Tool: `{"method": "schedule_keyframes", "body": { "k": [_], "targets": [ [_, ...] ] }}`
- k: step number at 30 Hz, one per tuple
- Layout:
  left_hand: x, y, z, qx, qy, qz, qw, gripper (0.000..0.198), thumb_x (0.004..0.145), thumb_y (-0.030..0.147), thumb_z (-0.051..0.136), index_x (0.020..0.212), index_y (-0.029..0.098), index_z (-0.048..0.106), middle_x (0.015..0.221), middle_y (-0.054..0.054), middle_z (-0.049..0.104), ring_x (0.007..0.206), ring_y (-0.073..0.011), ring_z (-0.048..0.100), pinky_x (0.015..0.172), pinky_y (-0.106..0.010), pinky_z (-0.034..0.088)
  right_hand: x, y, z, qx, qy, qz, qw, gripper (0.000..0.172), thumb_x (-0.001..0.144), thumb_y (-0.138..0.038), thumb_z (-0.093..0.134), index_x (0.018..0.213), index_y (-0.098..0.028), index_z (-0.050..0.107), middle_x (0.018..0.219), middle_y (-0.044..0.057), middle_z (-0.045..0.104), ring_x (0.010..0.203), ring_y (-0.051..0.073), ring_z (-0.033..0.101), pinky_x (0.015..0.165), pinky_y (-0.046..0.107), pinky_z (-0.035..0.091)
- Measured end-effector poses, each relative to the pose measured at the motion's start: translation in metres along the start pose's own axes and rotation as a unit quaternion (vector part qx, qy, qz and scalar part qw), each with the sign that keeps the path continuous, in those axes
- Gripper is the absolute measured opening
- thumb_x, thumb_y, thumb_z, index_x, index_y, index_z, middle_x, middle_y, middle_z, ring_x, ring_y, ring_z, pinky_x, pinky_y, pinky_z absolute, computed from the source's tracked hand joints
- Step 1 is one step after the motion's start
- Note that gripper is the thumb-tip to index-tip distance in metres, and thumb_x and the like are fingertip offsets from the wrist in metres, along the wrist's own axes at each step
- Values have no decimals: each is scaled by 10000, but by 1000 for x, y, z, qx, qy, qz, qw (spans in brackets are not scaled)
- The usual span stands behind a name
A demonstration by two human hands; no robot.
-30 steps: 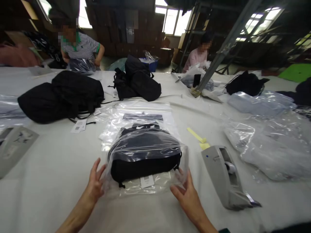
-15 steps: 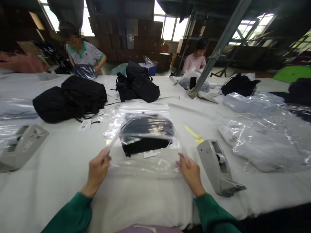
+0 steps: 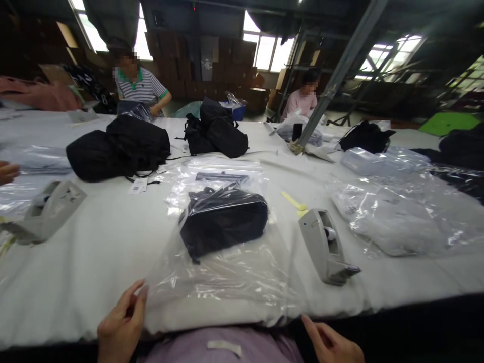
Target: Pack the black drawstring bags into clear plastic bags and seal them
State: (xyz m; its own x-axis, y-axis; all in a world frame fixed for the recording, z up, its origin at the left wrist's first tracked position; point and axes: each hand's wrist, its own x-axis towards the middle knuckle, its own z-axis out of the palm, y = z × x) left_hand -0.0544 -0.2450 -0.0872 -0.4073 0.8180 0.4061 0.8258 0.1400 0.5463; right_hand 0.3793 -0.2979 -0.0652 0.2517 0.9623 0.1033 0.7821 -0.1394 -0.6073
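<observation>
A clear plastic bag [image 3: 242, 275] lies stretched toward me over the table's front edge. Inside it is a black fabric bag [image 3: 227, 222] with folded straps, its tag no longer distinct. My left hand [image 3: 123, 320] pinches the near left corner of the plastic between thumb and fingers. At the near right corner, low in the picture, my right hand [image 3: 333, 343] is closed, its fingertips at the plastic's edge. Under the far end of the wrapped bag lie more clear plastic bags [image 3: 223, 165].
Grey tape dispensers stand right [image 3: 327, 247] and left [image 3: 56, 209]. Black bags [image 3: 124, 146] with a white tag lie beyond. Clear plastic [image 3: 397, 217] is heaped at right. A metal post [image 3: 336, 75] rises from the table. Two people sit opposite; another person's hand [image 3: 7, 173] shows at left.
Both my hands have moved down toward me and apart, drawing the plastic over the black bag to the table edge. Another person's hand has appeared at the left.
</observation>
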Motion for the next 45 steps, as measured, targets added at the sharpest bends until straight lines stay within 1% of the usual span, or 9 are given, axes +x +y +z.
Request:
{"method": "schedule_keyframes", "body": {
  "k": [3, 9, 14, 17, 20, 24, 30, 38, 45],
  "targets": [
    [-32, 21, -9, -58, 63, 62, 994, 249, 858, 312, 630, 1090, 231, 591, 600, 57, 568, 468, -116, 526, 507, -226, 469, -14, -28, 6, 12, -14, -158, 987, 343, 910, -381, 516, 695, -193, 705, 576, 35, 651, 482, 151, 601, 503, 228, 504],
    [-29, 94, 6, -199, -207, 427, 857, 194, 912, 155, 531, 1073, 214, 621, 1073, -92, 690, 991, -208, 645, 870, -332, 536, 14, -75, 35, -37, -141, -358, 922, 319, 815, -24, 454, 1007, -161, 669, 826, 78, 671, 753, 193, 651, 690, 293, 566],
    [-1, 103, 30, -33, -134, 397, 907, 472, 892, 126, 555, 1345, 244, 500, 1401, -155, 507, 1209, -319, 512, 990, -499, 428, 10, -62, 47, -85, -116, -361, 922, 406, 772, 27, 451, 1084, -154, 638, 962, 103, 678, 871, 211, 656, 775, 328, 583],
    [23, 96, 47, 113, -190, 383, 897, 642, 850, 40, 518, 1436, 276, 401, 1513, -168, 361, 1223, -367, 491, 951, -539, 420, 6, -54, 53, -103, -94, -371, 918, 444, 781, 26, 446, 1142, -162, 622, 1099, 133, 670, 989, 242, 646, 876, 402, 570],
    [45, 83, 63, 168, -266, 393, 864, 571, 820, -52, 413, 1333, 180, 510, 1268, -180, 565, 926, -272, 625, 771, -414, 494, 5, -45, 56, -136, -75, -357, 921, 423, 816, -7, 455, 1182, -154, 608, 1180, 157, 651, 1022, 277, 645, 892, 464, 572],
    [60, 73, 66, 158, -282, 411, 852, 295, 855, -21, 400, 896, 130, 650, 880, -109, 625, 780, -231, 604, 726, -364, 491, 3, -33, 53, -120, -54, -340, 931, 318, 896, -91, 457, 1166, -146, 616, 1124, 149, 678, 1007, 279, 663, 890, 468, 588],
    [53, 94, 62, 68, -270, 469, 838, 278, 916, 256, 566, 1191, 214, 580, 1460, -138, 424, 1272, -320, 417, 1092, -530, 266, -2, -48, 54, -22, -45, -387, 921, 383, 899, -72, 449, 1232, -180, 604, 1100, 130, 705, 1016, 245, 680, 878, 411, 606],
    [52, 88, 115, -28, -360, 399, 843, 227, 963, 188, 418, 877, 176, 627, 944, -79, 617, 864, -195, 573, 781, -301, 457, -1, -34, 63, -80, -37, -349, 933, 346, 896, -111, 488, 1213, -168, 615, 1241, 178, 646, 1111, 296, 648, 905, 458, 589],
    [81, 125, 81, -83, -366, 370, 850, 238, 996, 266, 357, 957, 200, 582, 831, -13, 627, 749, -146, 594, 700, -248, 453, 1, -62, 46, 55, -45, -386, 920, 442, 873, -24, 411, 1243, -192, 586, 1082, 121, 714, 1027, 223, 685, 879, 379, 608]
  ]
}}
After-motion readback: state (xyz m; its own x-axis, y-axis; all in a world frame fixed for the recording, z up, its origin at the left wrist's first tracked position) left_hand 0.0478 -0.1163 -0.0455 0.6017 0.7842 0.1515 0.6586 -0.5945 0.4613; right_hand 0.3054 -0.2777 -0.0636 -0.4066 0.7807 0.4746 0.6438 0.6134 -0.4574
